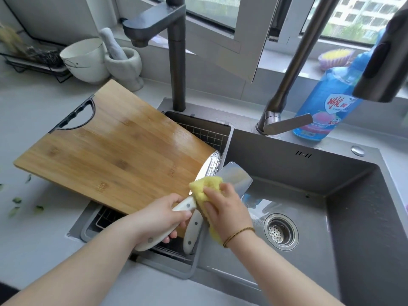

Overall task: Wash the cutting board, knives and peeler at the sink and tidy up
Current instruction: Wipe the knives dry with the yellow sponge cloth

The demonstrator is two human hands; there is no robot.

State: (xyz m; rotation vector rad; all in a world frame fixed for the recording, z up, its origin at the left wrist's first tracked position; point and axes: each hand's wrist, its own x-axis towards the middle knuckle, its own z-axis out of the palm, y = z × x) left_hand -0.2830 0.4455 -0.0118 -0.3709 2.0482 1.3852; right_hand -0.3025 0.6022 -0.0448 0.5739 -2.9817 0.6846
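The white-handled knife (184, 205) sits over the left edge of the sink (287, 173). The left hand (161, 217) has its fingers (176, 214) curled round the handle, and the right hand (225, 206) pinches a yellow sponge (204, 186) folded over the blade, so this looks like the scrubbing step. A rinse likely comes next, then the cleaver (236, 176) lying in the drain basket (207, 133). The cutting board (114, 151) leans across the basket and bench (33, 118), crowding the stroke. Green peelings (16, 200) lie to the left.

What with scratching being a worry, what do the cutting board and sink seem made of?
Cutting board: likely bamboo, glued tan strips with darker node marks, wet sheen at one end. Sink: matte dark grey, finely textured wall; coated steel or composite, cannot tell which.
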